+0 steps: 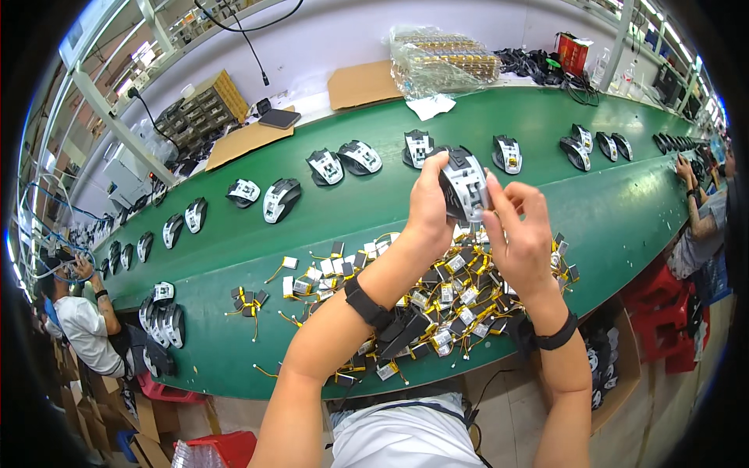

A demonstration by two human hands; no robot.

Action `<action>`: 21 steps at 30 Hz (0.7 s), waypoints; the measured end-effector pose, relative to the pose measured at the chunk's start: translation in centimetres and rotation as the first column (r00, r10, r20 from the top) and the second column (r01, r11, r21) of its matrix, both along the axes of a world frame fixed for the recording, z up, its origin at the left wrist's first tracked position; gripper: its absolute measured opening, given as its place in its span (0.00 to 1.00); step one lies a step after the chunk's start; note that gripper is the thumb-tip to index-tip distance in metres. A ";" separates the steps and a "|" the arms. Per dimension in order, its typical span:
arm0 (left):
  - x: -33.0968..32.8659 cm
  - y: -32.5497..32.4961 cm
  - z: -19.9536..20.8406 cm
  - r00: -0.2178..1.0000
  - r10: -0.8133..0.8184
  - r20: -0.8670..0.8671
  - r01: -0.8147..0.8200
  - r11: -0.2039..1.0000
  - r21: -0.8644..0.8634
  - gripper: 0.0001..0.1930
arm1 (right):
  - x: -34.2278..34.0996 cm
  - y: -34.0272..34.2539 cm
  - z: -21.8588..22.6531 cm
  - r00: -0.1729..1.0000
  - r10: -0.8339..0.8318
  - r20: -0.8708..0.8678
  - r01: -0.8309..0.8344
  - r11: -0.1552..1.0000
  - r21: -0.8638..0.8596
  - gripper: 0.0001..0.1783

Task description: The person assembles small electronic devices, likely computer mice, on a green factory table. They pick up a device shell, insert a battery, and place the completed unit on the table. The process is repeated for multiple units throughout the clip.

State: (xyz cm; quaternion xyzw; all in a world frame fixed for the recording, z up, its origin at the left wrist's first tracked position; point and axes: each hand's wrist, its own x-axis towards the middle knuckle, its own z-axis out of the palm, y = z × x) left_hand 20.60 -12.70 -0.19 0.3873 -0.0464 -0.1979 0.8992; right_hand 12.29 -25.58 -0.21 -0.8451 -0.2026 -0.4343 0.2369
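Note:
My left hand (428, 204) is wrapped round a grey and black computer mouse (470, 186), raised above the green bench with its inner parts uncovered. At the mouse's right edge is my right hand (524, 234), thumb and index finger bent together against it. Whatever lies between those fingertips is too small to make out. Below both hands spreads a heap of small silver and black battery packs (445, 293) with yellow tape and thin wires. Just behind the held mouse, another opened mouse (417, 148) rests on the green surface.
More opened mice (281, 200) stand in a line along the green belt (328, 214). A group of mice (165, 321) sits at the bench's left end. Co-workers (90, 324) sit left and right. Beyond the belt lie cardboard (363, 86) and bagged parts (443, 61).

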 end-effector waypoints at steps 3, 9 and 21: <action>-0.1 0.3 -0.1 1.000 -0.029 0.005 0.029 0.999 0.018 0.23 | -0.3 -0.8 -0.1 0.998 0.057 -0.021 -0.059 0.989 -0.138 0.24; -0.4 0.3 -0.3 0.999 -0.023 -0.033 0.024 0.999 0.042 0.23 | -0.6 -1.0 0.3 0.996 0.084 0.004 -0.083 0.987 -0.137 0.19; -0.1 0.9 -0.5 0.995 -0.056 0.084 0.033 0.967 0.253 0.21 | -2.0 -1.2 0.2 0.983 0.179 -0.049 -0.181 0.983 -0.039 0.13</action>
